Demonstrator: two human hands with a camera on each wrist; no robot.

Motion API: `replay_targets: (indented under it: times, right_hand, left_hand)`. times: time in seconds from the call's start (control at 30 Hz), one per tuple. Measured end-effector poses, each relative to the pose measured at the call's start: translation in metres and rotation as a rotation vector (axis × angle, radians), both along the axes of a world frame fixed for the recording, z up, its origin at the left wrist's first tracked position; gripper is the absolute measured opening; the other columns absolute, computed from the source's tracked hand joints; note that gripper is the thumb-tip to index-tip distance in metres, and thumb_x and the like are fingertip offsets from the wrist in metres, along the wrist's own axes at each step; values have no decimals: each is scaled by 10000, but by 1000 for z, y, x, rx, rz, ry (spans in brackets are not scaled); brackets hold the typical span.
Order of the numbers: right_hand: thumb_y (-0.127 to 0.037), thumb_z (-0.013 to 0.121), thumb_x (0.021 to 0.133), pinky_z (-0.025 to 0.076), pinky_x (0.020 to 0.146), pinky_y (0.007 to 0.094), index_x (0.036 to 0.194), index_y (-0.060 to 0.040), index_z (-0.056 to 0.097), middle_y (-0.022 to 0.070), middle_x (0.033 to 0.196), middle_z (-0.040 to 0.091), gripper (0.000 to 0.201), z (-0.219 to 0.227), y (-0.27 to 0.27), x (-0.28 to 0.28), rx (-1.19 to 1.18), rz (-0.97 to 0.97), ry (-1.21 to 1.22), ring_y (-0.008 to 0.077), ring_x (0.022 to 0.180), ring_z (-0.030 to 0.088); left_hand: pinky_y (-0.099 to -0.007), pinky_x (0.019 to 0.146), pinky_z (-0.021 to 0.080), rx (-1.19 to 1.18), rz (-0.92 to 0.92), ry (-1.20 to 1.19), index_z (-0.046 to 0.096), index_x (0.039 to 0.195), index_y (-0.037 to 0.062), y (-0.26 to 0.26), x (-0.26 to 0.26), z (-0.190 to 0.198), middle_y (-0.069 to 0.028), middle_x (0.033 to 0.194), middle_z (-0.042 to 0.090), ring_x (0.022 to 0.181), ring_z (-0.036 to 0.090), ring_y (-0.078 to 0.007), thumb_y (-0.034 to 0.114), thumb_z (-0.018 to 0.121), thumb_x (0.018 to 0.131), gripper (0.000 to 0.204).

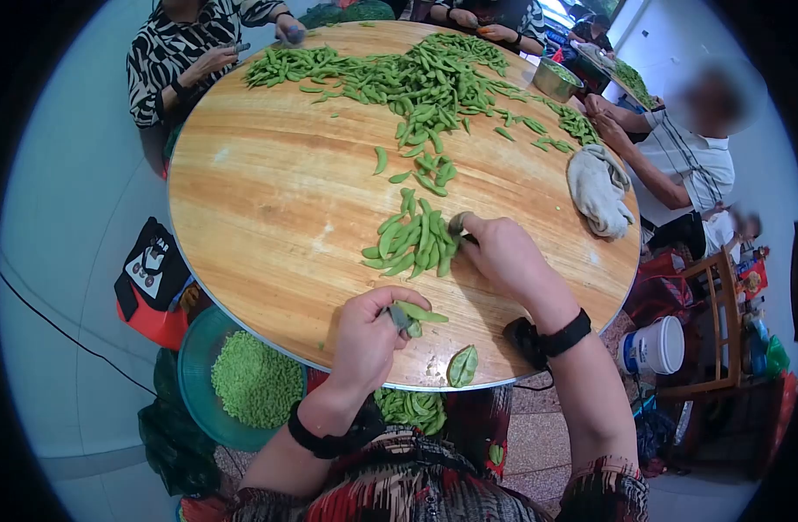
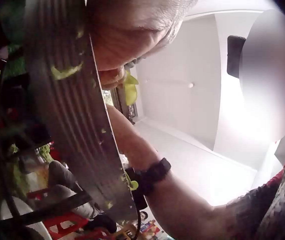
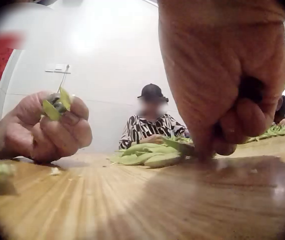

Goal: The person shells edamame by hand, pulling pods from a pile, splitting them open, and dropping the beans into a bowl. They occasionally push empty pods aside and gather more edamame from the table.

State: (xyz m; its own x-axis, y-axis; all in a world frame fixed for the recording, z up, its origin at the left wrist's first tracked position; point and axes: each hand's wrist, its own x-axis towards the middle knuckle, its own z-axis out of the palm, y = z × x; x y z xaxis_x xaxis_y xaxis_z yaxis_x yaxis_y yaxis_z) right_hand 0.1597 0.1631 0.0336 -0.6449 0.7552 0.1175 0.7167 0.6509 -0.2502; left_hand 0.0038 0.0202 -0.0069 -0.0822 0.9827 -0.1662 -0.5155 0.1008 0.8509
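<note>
My left hand (image 1: 368,335), just over the table's near edge, pinches a green soybean pod (image 1: 421,313) between thumb and fingers. A grey covering (image 1: 397,317) shows on a digit there; in the right wrist view, pale green pod pieces (image 3: 51,110) stick out of this grip. My right hand (image 1: 503,248) reaches down to the right edge of a small heap of soybean pods (image 1: 408,239), its fingers bent and dark coverings on the fingertips. In the right wrist view, those fingertips meet the end of the heap; I cannot tell whether they grip a pod.
A big pod pile (image 1: 434,78) covers the round wooden table's (image 1: 268,183) far side. One split pod (image 1: 462,366) lies near the front edge. Below left, a green basin (image 1: 199,383) holds shelled beans (image 1: 255,378). A grey cloth (image 1: 597,191) lies at right. Other people sit around the table.
</note>
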Motion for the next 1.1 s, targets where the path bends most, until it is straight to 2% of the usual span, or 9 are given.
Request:
replay_targets:
  times: [0.17,0.23,0.33,0.4,0.5,0.57,0.7,0.87,1.1]
  right_hand:
    - [-154,576,812,435,546,368,887,-6,566,155,634,564,166,4,-27,19,-197,54,89,260,590,573]
    - [-171,577,829,428,520,331,861,-1,564,109,598,555,174,3,-37,30,-311,46,197,194,548,556]
    - [-174,566,840,402,491,302,802,9,555,45,581,549,188,2,-52,43,-691,-122,374,165,518,527]
    - [-189,568,863,288,401,171,857,-35,578,-51,557,460,155,1,-65,48,-987,-252,721,20,443,377]
    - [-153,525,883,281,395,181,822,-29,567,-37,551,462,145,5,-79,54,-1224,-285,1016,36,425,367]
    - [-151,519,888,264,383,173,845,-23,557,-34,544,452,141,2,-85,59,-1357,-278,1119,37,411,350]
    - [-159,511,898,231,358,167,923,-12,533,-22,533,429,151,-6,-101,56,-1685,-72,1359,39,388,316]
    - [-212,408,955,269,450,181,920,-20,498,-28,608,434,215,12,-118,38,-1331,-139,993,36,512,349]
    - [-204,412,955,286,465,187,851,-35,502,-29,620,448,218,14,-124,36,-1327,-128,970,44,520,352]
  left_hand:
    - [-160,495,342,-13,-119,241,620,914,11,-13,6,6,-18,790,584,597,473,-35,-66,402,800,258]
    - [-192,571,413,188,-206,677,617,1009,20,-16,5,6,-25,874,619,646,519,-64,-61,442,808,279]
    - [-215,681,455,307,-543,541,593,1090,19,-27,4,47,-52,932,643,744,585,-108,-59,495,797,319]
    - [-224,706,462,366,-496,623,593,1098,23,-28,9,47,-61,935,648,774,599,-117,-59,511,788,331]
    - [-254,760,475,381,-469,744,599,1090,11,-24,6,49,-86,902,657,857,630,-158,-48,535,777,325]
    - [-238,642,476,375,-593,80,563,1129,-29,-24,3,44,-103,930,638,721,607,-138,-26,575,755,374]
    - [-156,438,271,-124,-329,-448,452,1233,-67,-10,16,47,-65,870,562,522,396,-53,69,543,804,460]
    - [-147,424,253,-94,-311,-593,563,1067,7,-4,23,17,-29,782,559,512,392,-23,42,553,852,219]
    - [-156,450,302,49,-50,-305,592,962,21,-6,25,16,-60,813,606,568,446,-10,2,561,813,153]
